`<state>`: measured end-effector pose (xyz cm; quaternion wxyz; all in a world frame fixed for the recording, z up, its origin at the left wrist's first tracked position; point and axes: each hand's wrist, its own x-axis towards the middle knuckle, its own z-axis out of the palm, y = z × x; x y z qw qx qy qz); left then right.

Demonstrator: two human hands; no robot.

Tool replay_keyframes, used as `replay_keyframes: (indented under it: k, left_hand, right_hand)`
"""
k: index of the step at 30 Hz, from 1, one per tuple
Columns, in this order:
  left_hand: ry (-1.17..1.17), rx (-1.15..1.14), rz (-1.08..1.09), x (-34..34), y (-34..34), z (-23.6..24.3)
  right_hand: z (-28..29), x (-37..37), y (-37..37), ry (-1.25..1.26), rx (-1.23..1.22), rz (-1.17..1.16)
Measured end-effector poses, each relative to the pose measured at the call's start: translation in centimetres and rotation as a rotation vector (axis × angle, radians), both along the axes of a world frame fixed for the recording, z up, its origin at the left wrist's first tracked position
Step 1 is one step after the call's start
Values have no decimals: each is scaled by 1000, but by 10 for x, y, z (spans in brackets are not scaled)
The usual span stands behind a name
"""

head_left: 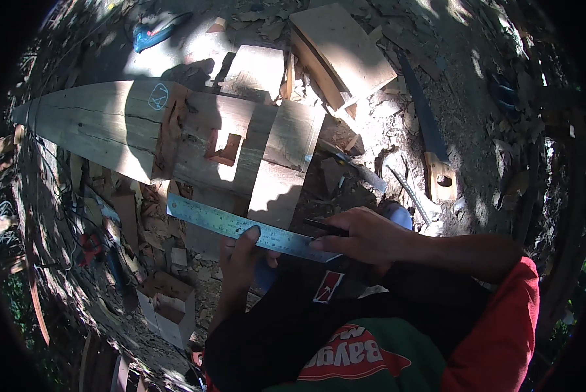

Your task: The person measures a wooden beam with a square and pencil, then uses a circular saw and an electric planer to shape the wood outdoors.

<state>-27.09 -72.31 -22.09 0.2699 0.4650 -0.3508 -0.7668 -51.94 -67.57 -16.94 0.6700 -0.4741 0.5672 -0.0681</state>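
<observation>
"While your left hand [239, 251] pinches the steel ruler [205, 217] near its middle, thumb on top, what lies about you, left to right?"

"Off to your left the timber [103, 130] tapers to a point, with a long crack along it; a squarish hole [215, 154] is cut farther right; the ruler slants across the near side of the work, though whether it presses on the wood cannot be told; your right hand [368, 234] grips a dark slim tool [325, 227] between thumb and fingers, its thumb at the ruler's right end; farther right a saw [425, 114] lies on the ground [463, 196]."

"What could go wrong for you?"

"That crack might lengthen if the wood were struck; the ruler might pivot, since little but your thumbs seems to steady it, and your reading would shift; patchy shadow could make you misread a line; the saw might nick you if you reached right without looking."

"Any writing?"

"A blue circled mark [158, 97] on the timber; fine graduations and figures on the ruler, mostly too small to read; a red label [328, 286] with a pale arrow-like shape below your right hand; bold pale lettering, upside down from here, on your shirt [397, 346]."
</observation>
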Motion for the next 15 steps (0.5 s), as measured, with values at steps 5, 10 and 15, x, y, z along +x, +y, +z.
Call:
replay_keyframes:
  k: [5,10,15]
  left_hand:
    - [5,-21,-23,3,-3,1]
    - [12,-12,-20,3,-3,-1]
    - [-4,-7,-26,5,-3,-1]
  right_hand:
    - [6,-12,4,23,-109,-100]
    - [22,-19,-9,76,74,-279]
    - [46,-22,-23,-48,-135,-495]
